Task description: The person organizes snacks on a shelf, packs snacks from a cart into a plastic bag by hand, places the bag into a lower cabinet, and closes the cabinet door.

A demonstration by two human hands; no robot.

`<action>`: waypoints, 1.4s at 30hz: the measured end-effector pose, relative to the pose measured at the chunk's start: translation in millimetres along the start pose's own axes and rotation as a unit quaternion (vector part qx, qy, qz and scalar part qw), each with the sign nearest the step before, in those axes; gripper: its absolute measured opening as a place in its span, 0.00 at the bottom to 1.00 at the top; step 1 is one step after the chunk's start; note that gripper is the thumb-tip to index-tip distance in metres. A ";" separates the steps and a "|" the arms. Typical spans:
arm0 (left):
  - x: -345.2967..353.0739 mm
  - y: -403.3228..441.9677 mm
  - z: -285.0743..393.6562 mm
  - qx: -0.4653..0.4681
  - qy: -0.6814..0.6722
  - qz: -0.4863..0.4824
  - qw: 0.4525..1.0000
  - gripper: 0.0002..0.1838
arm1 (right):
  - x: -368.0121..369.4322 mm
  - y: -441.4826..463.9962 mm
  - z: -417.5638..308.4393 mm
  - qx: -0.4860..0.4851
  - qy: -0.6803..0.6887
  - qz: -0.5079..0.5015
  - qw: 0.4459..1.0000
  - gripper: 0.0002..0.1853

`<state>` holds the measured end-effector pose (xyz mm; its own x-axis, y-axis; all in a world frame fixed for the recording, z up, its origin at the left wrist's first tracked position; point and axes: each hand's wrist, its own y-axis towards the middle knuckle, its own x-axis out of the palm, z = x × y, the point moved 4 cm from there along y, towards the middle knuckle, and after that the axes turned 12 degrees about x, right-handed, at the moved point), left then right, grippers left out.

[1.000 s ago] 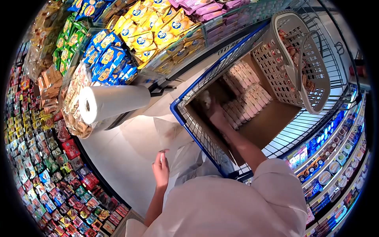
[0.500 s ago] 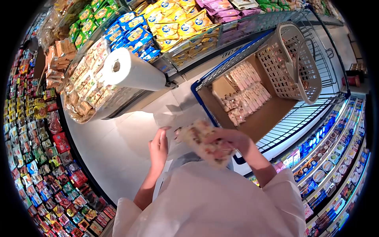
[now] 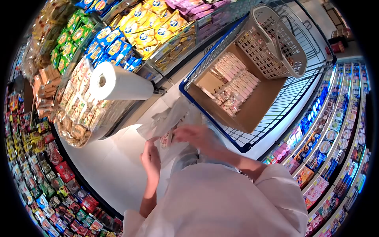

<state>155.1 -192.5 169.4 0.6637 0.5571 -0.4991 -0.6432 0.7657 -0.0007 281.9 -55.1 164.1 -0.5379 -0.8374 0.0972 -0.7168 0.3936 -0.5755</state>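
Observation:
My left hand (image 3: pixel 151 156) is closed in a pinch on the rim of a clear plastic bag (image 3: pixel 167 118), which hangs in front of my legs. Pale, patterned snack packs (image 3: pixel 166 139) show through the film between my two hands. My right hand (image 3: pixel 193 136) is at the bag's mouth, close beside these packs. Motion smears its fingers, so their grip is unclear. To the right, more pale pink wrapped snacks (image 3: pixel 237 81) lie in rows inside an open cardboard box (image 3: pixel 258 108).
The box sits in a blue-edged shopping cart (image 3: pixel 243 148) with a grey plastic basket (image 3: pixel 290 65). A plastic bag roll (image 3: pixel 122 85) juts out from a bin of snack packs (image 3: pixel 85 104). Yellow snack bags (image 3: pixel 144 35) fill the display behind. Stocked shelves (image 3: pixel 331 146) stand on the right.
My right hand has moved left with the snack packs, from beside the cart to the bag's mouth. The packs are now at the bag. My left hand still pinches the bag, and the view has shifted.

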 end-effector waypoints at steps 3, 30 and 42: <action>7.2 5.6 -9.1 -0.064 0.018 0.004 0.998 0.12 | -103.5 19.6 -1.1 -0.028 0.039 0.192 0.980 0.11; 73.0 -19.5 -13.4 -0.201 0.050 0.027 0.978 0.16 | -129.5 262.5 247.4 -0.033 -0.496 0.361 0.789 0.26; 78.0 -1.7 -5.2 -0.181 0.055 0.001 0.982 0.15 | -124.1 257.8 243.4 -0.117 -0.594 0.426 0.672 0.19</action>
<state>206.0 -152.0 125.9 0.6303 0.5044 -0.5902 -0.7507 0.5899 -0.2975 271.8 58.1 -194.0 -0.1633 0.0723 -0.9839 -0.4975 0.8552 0.1454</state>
